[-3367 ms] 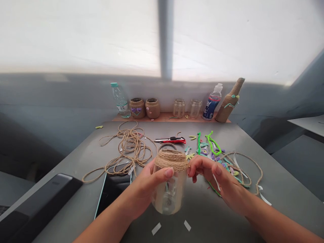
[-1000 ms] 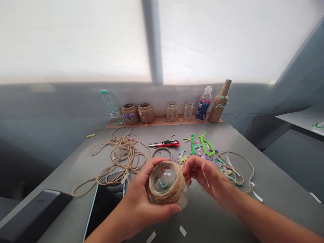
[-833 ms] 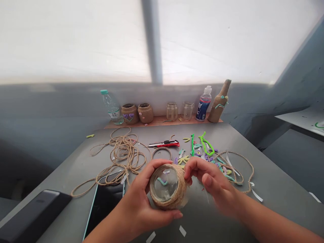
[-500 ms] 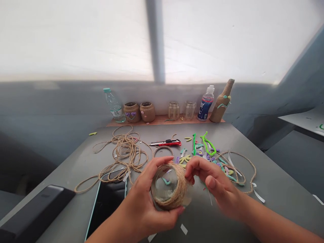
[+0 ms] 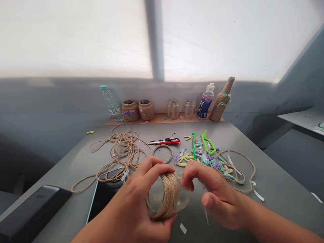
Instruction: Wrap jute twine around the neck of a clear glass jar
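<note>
My left hand (image 5: 141, 195) is wrapped round a glass jar (image 5: 182, 199), tilted with its mouth to the left. A wide band of twine (image 5: 170, 192) circles the jar near its mouth. Close to the jar's right side is my right hand (image 5: 215, 195), its fingers curled and its thumb held apart from them. Between the jar's top and these fingertips a short strand shows; what lies inside the curled fingers is hidden. A thin pale strip (image 5: 206, 216) dangles below the right thumb.
Loose twine (image 5: 124, 148) lies left, partly over a phone (image 5: 106, 192). Beyond the jar are a utility knife (image 5: 165, 141), a tape ring (image 5: 162, 153) and colourful pipe-cleaner pieces (image 5: 202, 155). Jars (image 5: 130, 111) and bottles (image 5: 206, 101) line the back. A black box (image 5: 35, 209) sits front left.
The jar has turned, so its twine band faces me more and its mouth points further left. Both hands have shifted slightly left; the right fingertips have moved a little off the band.
</note>
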The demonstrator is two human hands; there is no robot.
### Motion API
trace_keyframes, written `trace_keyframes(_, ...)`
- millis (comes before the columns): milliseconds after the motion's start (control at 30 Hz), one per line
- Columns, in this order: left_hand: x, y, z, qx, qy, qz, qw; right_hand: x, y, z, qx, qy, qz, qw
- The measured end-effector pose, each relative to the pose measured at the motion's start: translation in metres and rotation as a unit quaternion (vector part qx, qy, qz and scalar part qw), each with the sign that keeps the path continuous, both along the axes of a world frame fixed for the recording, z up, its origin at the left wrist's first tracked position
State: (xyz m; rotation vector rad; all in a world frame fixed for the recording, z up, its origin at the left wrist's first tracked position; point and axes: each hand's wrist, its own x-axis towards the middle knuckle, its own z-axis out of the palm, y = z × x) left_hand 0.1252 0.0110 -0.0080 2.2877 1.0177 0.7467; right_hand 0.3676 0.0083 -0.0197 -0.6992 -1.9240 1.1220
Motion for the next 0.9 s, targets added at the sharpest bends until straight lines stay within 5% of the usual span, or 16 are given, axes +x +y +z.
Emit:
trace_keyframes(200,0.003,0.006,-0.008,0.044,-0.032,0.017,0.998,-0.002,-0.001,-0.006,-0.103,0.125,-0.109,0.981)
trace_keyframes(400,0.01,0.004,-0.016,0.031,-0.068,0.008,0.997,-0.006,0.001,0.001,-0.16,0.162,-0.126,0.966)
trace_keyframes(900,0.013,0.005,-0.021,0.012,-0.055,-0.016,0.998,-0.005,0.0,0.003,-0.138,0.143,-0.137,0.97)
